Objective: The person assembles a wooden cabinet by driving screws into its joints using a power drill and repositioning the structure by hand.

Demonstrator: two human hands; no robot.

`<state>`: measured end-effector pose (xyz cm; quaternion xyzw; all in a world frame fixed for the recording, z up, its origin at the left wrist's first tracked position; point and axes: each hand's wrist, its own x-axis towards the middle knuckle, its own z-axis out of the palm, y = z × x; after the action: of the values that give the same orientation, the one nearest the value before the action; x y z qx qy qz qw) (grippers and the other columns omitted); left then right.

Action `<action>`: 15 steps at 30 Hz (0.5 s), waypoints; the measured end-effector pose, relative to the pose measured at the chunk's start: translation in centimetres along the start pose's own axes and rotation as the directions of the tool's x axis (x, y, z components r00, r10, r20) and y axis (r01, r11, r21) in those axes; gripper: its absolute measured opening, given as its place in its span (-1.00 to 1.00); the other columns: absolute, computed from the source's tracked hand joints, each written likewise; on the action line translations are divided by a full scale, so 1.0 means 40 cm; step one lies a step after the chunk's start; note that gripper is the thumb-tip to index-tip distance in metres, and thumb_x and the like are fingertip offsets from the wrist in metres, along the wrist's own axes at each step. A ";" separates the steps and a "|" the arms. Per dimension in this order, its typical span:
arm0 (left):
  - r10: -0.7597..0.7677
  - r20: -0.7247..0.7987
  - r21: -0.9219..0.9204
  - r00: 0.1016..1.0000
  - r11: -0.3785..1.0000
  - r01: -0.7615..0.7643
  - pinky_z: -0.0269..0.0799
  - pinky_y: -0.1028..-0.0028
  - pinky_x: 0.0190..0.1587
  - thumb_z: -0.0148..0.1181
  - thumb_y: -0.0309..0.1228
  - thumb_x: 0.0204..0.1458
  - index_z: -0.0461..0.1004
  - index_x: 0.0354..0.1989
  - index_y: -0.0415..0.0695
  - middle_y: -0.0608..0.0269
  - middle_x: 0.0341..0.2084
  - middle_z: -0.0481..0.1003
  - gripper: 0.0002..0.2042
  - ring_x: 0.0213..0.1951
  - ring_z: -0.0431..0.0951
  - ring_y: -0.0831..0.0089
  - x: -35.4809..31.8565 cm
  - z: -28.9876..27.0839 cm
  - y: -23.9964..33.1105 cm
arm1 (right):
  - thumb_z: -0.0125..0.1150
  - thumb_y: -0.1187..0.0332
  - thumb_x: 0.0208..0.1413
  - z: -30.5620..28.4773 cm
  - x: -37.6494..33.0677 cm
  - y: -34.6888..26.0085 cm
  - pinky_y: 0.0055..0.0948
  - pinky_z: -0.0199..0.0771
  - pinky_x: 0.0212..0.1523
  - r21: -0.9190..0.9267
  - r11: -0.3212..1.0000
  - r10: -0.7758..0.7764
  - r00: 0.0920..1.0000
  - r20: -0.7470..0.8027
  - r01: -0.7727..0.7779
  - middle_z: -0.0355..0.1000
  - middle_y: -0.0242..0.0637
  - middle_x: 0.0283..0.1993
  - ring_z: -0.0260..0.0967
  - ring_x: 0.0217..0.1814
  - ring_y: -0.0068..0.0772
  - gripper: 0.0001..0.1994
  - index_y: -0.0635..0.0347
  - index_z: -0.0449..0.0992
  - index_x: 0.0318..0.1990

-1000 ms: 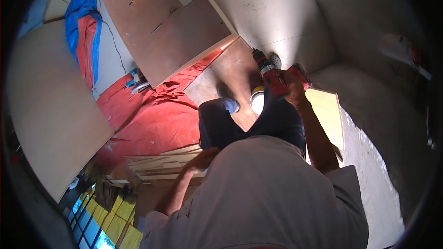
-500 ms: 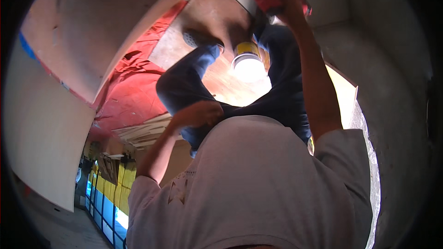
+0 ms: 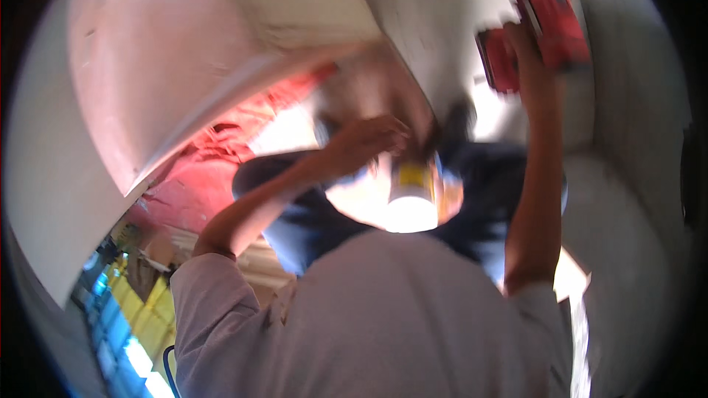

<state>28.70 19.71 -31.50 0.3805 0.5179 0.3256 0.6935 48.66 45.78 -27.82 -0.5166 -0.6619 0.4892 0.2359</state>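
Note:
My right hand (image 3: 525, 48) is wrapped round the grip of a red and black cordless drill (image 3: 554, 18), raised at the upper right against the pale wall panels. My left hand (image 3: 369, 141) reaches forward over the space between my knees, its fingers bent and drawn together. Motion blur hides whatever may be in them. Just beyond and below that hand, a round work light (image 3: 411, 214) with a yellow band shines brightly between my legs.
A curved tan panel (image 3: 177, 59) rises at the left, over a crumpled red sheet (image 3: 214, 169). Stacked pale strips (image 3: 262, 262) lie by my left leg. Grey wall panels (image 3: 435, 22) stand ahead and on the right.
My left hand has lifted off my thigh and moved forward and right. My right hand has carried the drill to the right. The view has tilted, and the work light now appears lower.

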 end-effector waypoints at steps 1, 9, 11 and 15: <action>0.038 -0.060 -0.052 0.997 0.998 -0.041 0.48 0.36 0.01 0.01 -0.25 0.35 0.49 -0.03 -0.25 0.10 -0.14 0.55 -0.71 -0.08 0.57 0.36 0.049 0.009 0.037 | 0.40 0.26 0.10 -0.012 -0.007 0.002 -0.46 0.38 -0.36 0.050 0.998 -0.041 0.998 -0.044 0.043 0.46 -0.47 -0.45 0.36 -0.43 -0.61 -0.79 0.20 0.56 -0.31; 0.242 -0.509 -0.392 0.826 0.789 -0.472 0.42 0.32 0.13 -0.22 -0.13 0.43 0.28 0.21 -0.28 0.04 -0.01 0.52 -0.55 0.00 0.54 0.30 0.051 -0.013 0.279 | 0.37 0.30 0.16 0.102 -0.241 -0.050 -0.36 0.50 -0.06 -0.006 0.911 -0.410 0.903 -0.127 0.412 0.54 -0.33 -0.19 0.47 -0.15 -0.49 -0.73 0.22 0.57 -0.05; 0.293 -0.536 -0.504 0.792 0.642 -0.578 0.42 0.33 0.13 -0.23 -0.14 0.43 0.27 0.22 -0.28 0.02 0.01 0.52 -0.55 0.01 0.54 0.30 0.027 0.019 0.271 | 0.41 0.33 0.10 0.101 -0.316 -0.049 -0.34 0.54 -0.15 -0.413 0.764 -0.551 0.834 -0.019 0.496 0.55 -0.34 -0.27 0.50 -0.25 -0.44 -0.75 0.22 0.57 -0.11; 0.343 -0.570 -0.505 0.747 0.571 -0.648 0.45 0.30 0.11 -0.24 -0.14 0.42 0.30 0.19 -0.27 -0.02 0.03 0.51 -0.56 0.05 0.54 0.27 -0.047 0.073 0.282 | 0.44 0.45 -0.08 0.156 -0.454 0.004 -0.22 0.55 -0.13 0.033 0.934 -0.354 0.934 -0.042 0.356 0.58 -0.16 -0.20 0.56 -0.18 -0.15 -0.67 0.28 0.53 -0.12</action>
<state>30.38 23.21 -20.36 0.1565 0.3637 0.7477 0.5330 50.07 26.66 -27.03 -0.3923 -0.7301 0.4426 0.3423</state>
